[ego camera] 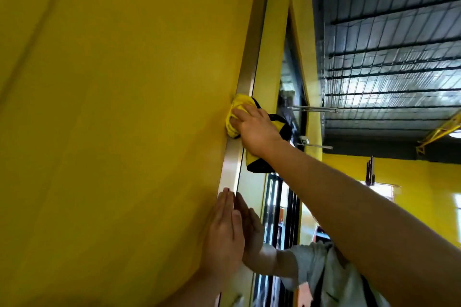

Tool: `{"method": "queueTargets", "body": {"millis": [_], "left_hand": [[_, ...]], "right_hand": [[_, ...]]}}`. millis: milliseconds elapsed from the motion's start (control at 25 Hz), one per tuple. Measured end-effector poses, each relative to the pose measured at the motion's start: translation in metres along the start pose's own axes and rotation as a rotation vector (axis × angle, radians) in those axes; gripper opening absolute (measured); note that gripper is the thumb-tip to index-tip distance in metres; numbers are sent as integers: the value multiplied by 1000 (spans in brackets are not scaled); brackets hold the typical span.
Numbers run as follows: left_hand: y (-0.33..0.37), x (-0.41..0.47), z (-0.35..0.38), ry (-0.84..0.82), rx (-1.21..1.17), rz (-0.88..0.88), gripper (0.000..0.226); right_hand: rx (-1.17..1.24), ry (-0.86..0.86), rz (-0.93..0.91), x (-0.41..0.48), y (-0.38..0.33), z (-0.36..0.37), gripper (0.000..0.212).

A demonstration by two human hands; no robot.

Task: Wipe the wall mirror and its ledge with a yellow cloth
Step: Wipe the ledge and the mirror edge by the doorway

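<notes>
**Two hands at the mirror's left edge**

Right hand [252,129] presses a bunched yellow cloth [237,107] on the metal frame [245,75], at 12 o'clock from the left hand [224,229], which lies flat and empty on the mirror [272,57], likely for bracing.

Mustard-yellow wall [112,107] fills left half of frame. Brushed silver-grey mirror frame [247,67] runs diagonally through centre. Bright yellow cloth [238,103] with black edging seen at frame's edge, mid-picture. In mirror [374,82], right side: dark grey corrugated roof crossed by black lines reflected at upper right, glossy yellow wall at lower right, pale grey sleeve at bottom.
</notes>
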State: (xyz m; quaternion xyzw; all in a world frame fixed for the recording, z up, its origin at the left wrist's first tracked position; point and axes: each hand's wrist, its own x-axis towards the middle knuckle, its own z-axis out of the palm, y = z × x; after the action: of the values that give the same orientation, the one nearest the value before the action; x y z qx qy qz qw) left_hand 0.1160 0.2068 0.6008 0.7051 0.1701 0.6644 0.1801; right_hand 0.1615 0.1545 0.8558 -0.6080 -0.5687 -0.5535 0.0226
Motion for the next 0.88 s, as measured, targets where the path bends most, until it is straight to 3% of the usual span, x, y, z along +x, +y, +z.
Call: {"method": "queueTargets", "body": {"millis": [360, 680, 880], "left_hand": [[-68, -160, -26, -125, 87, -171, 74], [-102, -269, -55, -201, 103, -180, 60], [-130, -345, -66, -213, 92, -235, 65]], "right_hand": [[83, 78, -88, -129, -102, 97, 51], [122, 93, -101, -263, -214, 167, 66], [151, 56, -181, -361, -287, 214, 52]]}}
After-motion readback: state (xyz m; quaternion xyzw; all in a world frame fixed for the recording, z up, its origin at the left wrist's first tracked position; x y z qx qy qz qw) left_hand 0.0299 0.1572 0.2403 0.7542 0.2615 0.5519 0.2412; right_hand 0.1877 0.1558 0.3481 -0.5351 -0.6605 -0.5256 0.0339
